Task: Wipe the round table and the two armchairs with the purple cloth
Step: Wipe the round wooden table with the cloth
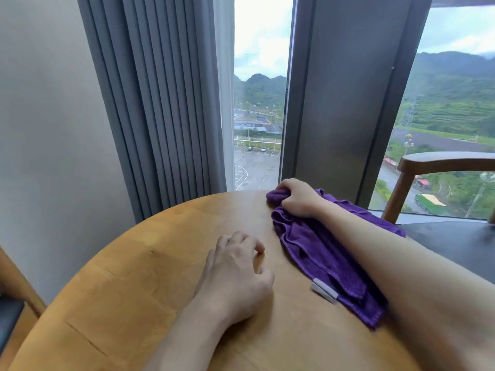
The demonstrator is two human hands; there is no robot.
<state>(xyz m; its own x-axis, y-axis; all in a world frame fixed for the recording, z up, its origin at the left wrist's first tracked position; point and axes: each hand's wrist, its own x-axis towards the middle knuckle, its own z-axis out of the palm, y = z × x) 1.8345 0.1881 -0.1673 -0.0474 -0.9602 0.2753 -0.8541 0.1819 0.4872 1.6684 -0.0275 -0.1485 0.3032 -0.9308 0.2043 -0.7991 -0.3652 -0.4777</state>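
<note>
Grey curtains and tall windows fill the top of the frame above the round wooden table. At centre right I see the right hand clenched on the bunched far end of the purple cloth, which trails down-right under the forearm. The left hand rests loosely curled, empty, on the tabletop. One armchair shows at right.
</note>
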